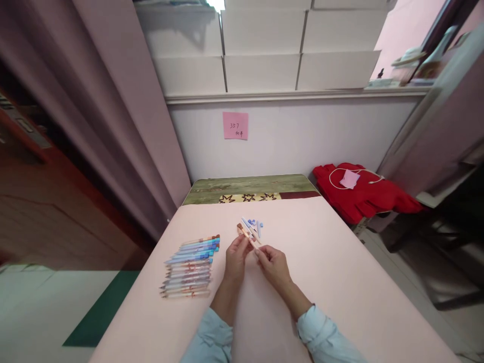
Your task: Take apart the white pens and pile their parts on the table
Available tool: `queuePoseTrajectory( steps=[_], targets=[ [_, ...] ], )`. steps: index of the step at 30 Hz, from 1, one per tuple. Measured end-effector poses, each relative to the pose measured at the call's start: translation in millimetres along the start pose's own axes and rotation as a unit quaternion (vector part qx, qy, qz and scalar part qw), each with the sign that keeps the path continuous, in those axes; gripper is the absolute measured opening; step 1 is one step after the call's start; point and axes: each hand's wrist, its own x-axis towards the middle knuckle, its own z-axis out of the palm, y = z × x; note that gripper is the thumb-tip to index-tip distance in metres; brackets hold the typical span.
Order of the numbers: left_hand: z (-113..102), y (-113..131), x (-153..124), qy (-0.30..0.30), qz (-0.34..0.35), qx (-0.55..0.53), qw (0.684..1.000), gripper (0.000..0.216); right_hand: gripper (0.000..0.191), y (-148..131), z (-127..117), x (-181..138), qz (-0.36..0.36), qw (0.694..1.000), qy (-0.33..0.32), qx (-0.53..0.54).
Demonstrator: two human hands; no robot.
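Note:
Between both hands is a slim pale pen (245, 232) with a brown top end, slanting from upper left to lower right. My left hand (236, 254) pinches it around the middle. The fingertips of my right hand (273, 263) close on its lower end. Just beyond the hands lie loose pen parts: a light blue barrel (247, 224), a short pale blue piece (259, 229) and small blue bits (252, 222). To the left of my left hand, a row of several pens (191, 269) lies side by side, some blue, some clear or greyish, with brown or blue ends.
A pale pink cover (325, 282) lies over the table, whose green patterned far edge (260, 184) shows by the wall. Red cloth (351, 194) with a white cable sits beyond the right edge. A pink note (235, 125) sticks to the wall. A purple curtain (124, 111) hangs at left.

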Motion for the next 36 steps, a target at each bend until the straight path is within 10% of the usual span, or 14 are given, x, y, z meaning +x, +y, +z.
queuePoseTrajectory(
  steps=[7,25,36],
  targets=[
    [-17.1,7.7,17.1,0.02,-0.033,-0.051,0.998,0.035,0.035,-6.8,-4.3,-1.1,0.005,0.999,-0.045,-0.027],
    [-10.8,15.9,11.3,-0.096,-0.166,-0.004,0.981,0.034,0.047,-20.4,9.5,7.3,0.195,0.906,-0.174,0.334],
    [-8.7,12.2,12.2,-0.037,-0.119,0.036,0.992,0.026,0.044,-16.5,8.4,4.7,0.143,0.944,-0.125,0.271]
  ],
)
